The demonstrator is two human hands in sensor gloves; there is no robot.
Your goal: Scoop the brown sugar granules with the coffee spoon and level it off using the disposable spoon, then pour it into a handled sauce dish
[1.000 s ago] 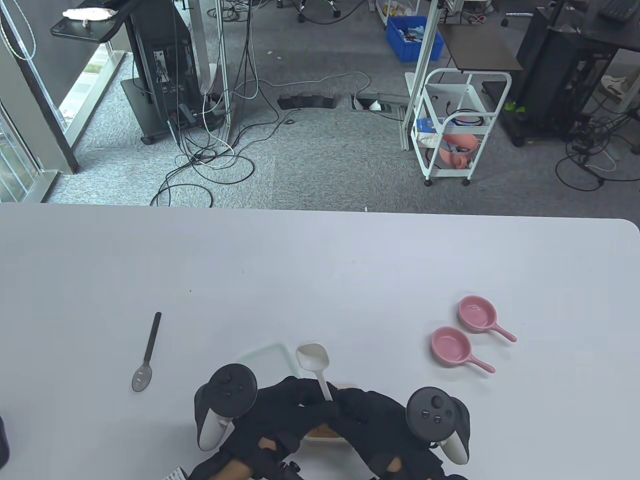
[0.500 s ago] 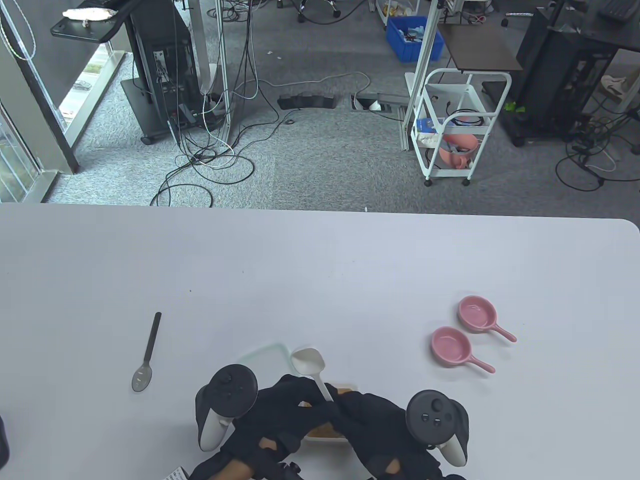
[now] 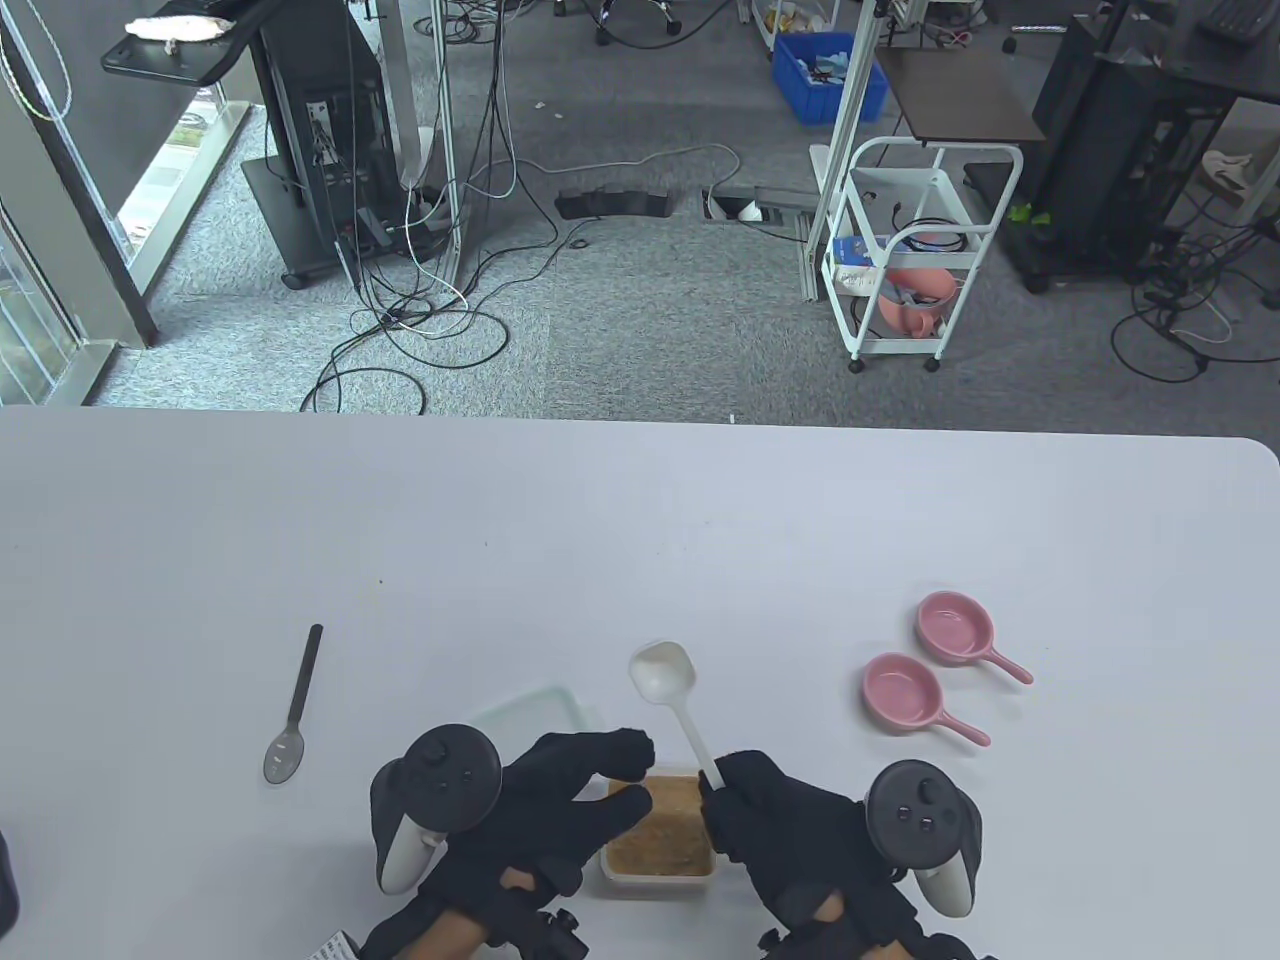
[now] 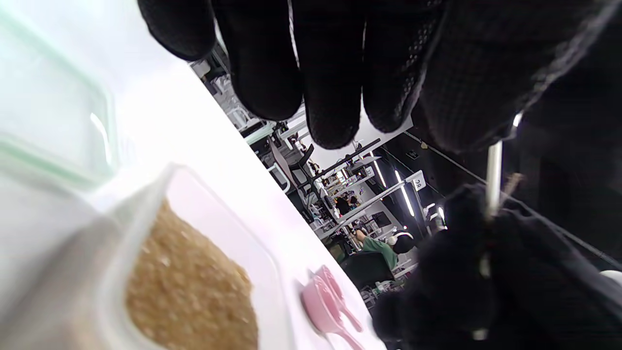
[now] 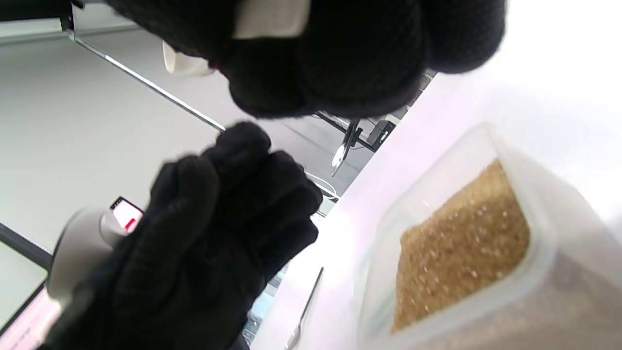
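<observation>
Looks like a lab/office w/ recording setup: grey carpet floor [image 3: 640, 340] strewn w/ loose black cables [image 3: 420, 320] at upper left, white wheeled utility cart [image 3: 915, 250] upper right, blue plastic bin [image 3: 830, 75] top centre, black equipment stand [image 3: 320, 140].

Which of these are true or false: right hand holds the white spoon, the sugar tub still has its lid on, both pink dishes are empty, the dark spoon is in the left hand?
1. The right hand holds the white spoon. True.
2. The sugar tub has its lid on. False: it is open, and the lid lies behind it.
3. Both pink dishes are empty. True.
4. The dark spoon is in the left hand. False: it lies on the table, apart from that hand.
</observation>
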